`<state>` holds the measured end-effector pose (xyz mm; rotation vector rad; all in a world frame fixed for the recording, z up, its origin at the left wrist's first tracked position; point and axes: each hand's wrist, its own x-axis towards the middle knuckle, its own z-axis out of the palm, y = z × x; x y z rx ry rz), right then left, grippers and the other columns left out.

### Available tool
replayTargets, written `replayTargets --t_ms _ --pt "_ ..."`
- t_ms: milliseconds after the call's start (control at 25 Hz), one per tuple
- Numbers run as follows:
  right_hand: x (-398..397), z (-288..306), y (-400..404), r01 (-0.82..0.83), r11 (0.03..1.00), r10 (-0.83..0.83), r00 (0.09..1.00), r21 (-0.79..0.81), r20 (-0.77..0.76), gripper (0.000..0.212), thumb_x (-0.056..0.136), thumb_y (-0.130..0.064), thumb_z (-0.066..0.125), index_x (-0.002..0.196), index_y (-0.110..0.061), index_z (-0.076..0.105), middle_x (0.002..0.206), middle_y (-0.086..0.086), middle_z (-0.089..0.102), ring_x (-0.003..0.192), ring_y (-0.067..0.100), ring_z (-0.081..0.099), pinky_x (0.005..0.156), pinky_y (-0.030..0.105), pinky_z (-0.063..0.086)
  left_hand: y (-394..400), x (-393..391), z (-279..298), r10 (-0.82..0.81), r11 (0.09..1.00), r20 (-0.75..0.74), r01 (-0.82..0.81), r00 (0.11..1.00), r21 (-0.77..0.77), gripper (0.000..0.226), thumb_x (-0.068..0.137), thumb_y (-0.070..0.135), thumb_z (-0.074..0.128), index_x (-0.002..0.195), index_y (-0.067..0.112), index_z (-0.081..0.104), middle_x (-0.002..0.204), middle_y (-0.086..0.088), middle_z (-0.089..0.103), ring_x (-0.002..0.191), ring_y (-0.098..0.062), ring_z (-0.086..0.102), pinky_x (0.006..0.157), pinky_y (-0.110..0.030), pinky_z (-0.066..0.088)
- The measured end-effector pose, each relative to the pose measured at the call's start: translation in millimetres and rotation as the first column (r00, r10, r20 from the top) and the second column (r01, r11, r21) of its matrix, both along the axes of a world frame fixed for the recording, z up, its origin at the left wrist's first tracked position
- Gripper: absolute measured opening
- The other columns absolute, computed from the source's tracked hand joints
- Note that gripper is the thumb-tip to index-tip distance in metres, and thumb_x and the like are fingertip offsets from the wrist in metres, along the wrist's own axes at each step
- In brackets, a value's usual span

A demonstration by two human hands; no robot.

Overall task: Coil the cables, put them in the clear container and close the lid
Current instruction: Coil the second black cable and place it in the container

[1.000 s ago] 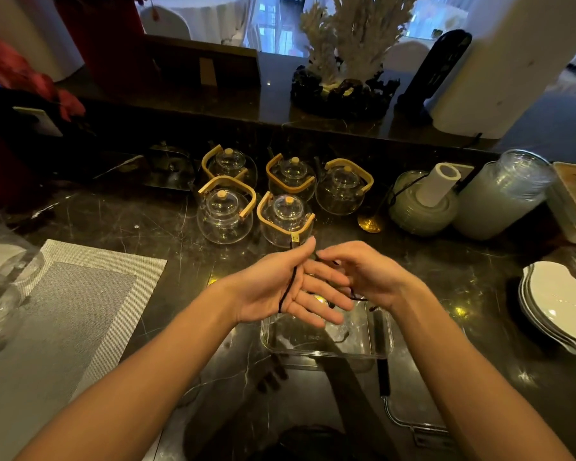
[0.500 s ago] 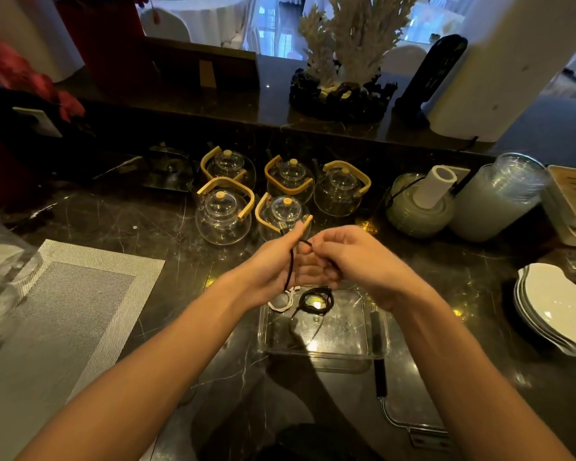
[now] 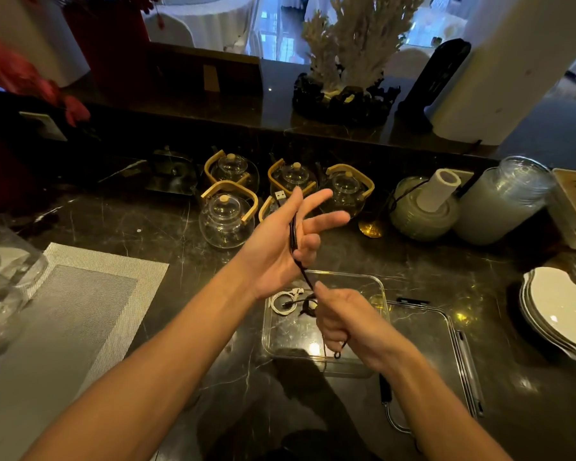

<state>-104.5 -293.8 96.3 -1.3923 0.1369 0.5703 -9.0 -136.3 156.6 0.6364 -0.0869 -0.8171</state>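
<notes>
My left hand (image 3: 281, 242) is raised above the counter, palm facing right, fingers partly spread. A black cable (image 3: 294, 239) runs across its palm, its USB plug sticking up past the thumb. The cable goes down into my right hand (image 3: 345, 322), a fist closed around it, with the other end hanging out below. Under both hands sits the clear container (image 3: 378, 287), open. Inside it lie a coiled white cable (image 3: 283, 302) and a coiled black cable (image 3: 308, 306), partly hidden by my right hand. The clear lid (image 3: 446, 331) lies flat to the container's right.
Several glass teapots with wooden handles (image 3: 228, 212) stand behind my hands. A grey placemat (image 3: 70, 314) lies at the left. Stacked white plates (image 3: 561, 311) sit at the right edge. A paper roll holder (image 3: 424, 204) and a glass jar (image 3: 504, 197) stand at the back right.
My right hand has dropped from beside the left hand down to the container, pulling the black cable taut. My left hand has lifted and opened its fingers wider.
</notes>
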Motion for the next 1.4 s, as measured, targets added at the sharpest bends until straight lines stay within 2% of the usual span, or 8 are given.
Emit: replayTargets --t_ms 120,280,440,560,720,960,1200,1400 --pt "8 -7 -17 -0.010 0.978 0.017 0.999 0.209 -0.033 0.041 0.082 -0.040 0.081 0.063 -0.021 0.050 0.056 -0.003 0.029 0.051 0.015 0.022 0.049 0.026 0.031 3 -5 4 -0.062 0.998 0.032 0.062 0.998 0.022 0.061 0.106 0.044 0.027 0.155 0.009 0.032 0.068 -0.006 0.074 0.029 -0.004 0.048 0.028 -0.013 0.033" --pt "35 12 -28 -0.059 0.952 0.082 0.994 -0.300 0.066 0.049 0.072 -0.052 0.078 0.067 -0.008 0.056 0.053 0.001 0.040 0.050 0.012 0.035 0.054 0.026 0.036 7 -13 -3 -0.274 0.958 0.112 0.260 0.955 0.124 0.060 0.106 0.043 0.032 0.142 0.000 0.052 0.063 -0.009 0.072 0.037 -0.007 0.058 0.035 -0.015 0.043" --pt "64 44 -34 -0.031 0.979 0.036 0.999 -0.202 0.022 0.038 0.095 -0.037 0.066 0.066 -0.013 0.063 0.054 0.000 0.041 0.048 0.011 0.032 0.047 0.024 0.028 11 -16 -17 -0.412 0.875 0.091 0.366 0.907 0.316 0.063 0.105 0.046 0.031 0.118 -0.003 0.068 0.073 -0.016 0.075 0.053 -0.015 0.071 0.049 -0.020 0.056" --pt "77 70 -25 0.010 0.951 -0.001 1.000 -0.310 0.031 0.039 0.100 -0.035 0.060 0.066 -0.016 0.062 0.055 -0.003 0.038 0.044 0.008 0.031 0.042 0.021 0.025 7 -18 -33 -0.338 0.834 0.028 0.286 0.941 0.471 0.069 0.106 0.051 0.027 0.129 -0.005 0.061 0.100 -0.025 0.076 0.081 -0.026 0.077 0.068 -0.027 0.063" --pt "61 89 -2 -0.006 0.919 0.084 0.980 -0.395 0.180 0.030 0.106 -0.023 0.051 0.097 -0.001 0.070 0.055 -0.006 0.050 0.043 0.004 0.044 0.040 0.016 0.035 2 -15 -47 -0.069 0.934 -0.070 0.089 0.995 0.346 0.057 0.106 0.047 0.033 0.135 0.004 0.058 0.123 -0.025 0.068 0.114 -0.037 0.067 0.105 -0.047 0.050" --pt "16 39 20 0.037 0.885 0.092 0.963 -0.465 0.254 0.034 0.105 -0.025 0.051 0.083 -0.002 0.065 0.056 0.001 0.053 0.042 0.011 0.042 0.042 0.030 0.034 0 -4 -42 0.135 0.983 -0.140 -0.115 0.981 0.144 0.049 0.108 0.032 0.035 0.133 -0.006 0.056 0.111 -0.020 0.074 0.102 -0.027 0.074 0.085 -0.036 0.061" --pt "7 -2 -5 -0.160 0.926 0.171 0.985 -0.342 0.001 0.065 0.083 -0.073 0.061 0.053 -0.018 0.046 0.051 0.001 0.037 0.046 0.014 0.035 0.051 0.029 0.038 4 -5 -29 0.092 0.995 -0.118 -0.088 0.989 0.043 0.055 0.100 0.039 0.042 0.145 0.008 0.048 0.075 -0.002 0.072 0.036 -0.002 0.053 0.031 -0.009 0.035" --pt "32 0 -26 -0.010 1.000 0.008 0.991 -0.019 -0.134 0.038 0.084 -0.045 0.075 0.068 -0.024 0.049 0.058 -0.005 0.026 0.049 0.009 0.025 0.046 0.022 0.029 6 -11 -25 -0.147 0.986 -0.019 0.148 0.989 0.080 0.058 0.102 0.044 0.038 0.149 0.010 0.046 0.067 -0.006 0.072 0.033 -0.004 0.052 0.030 -0.008 0.031"
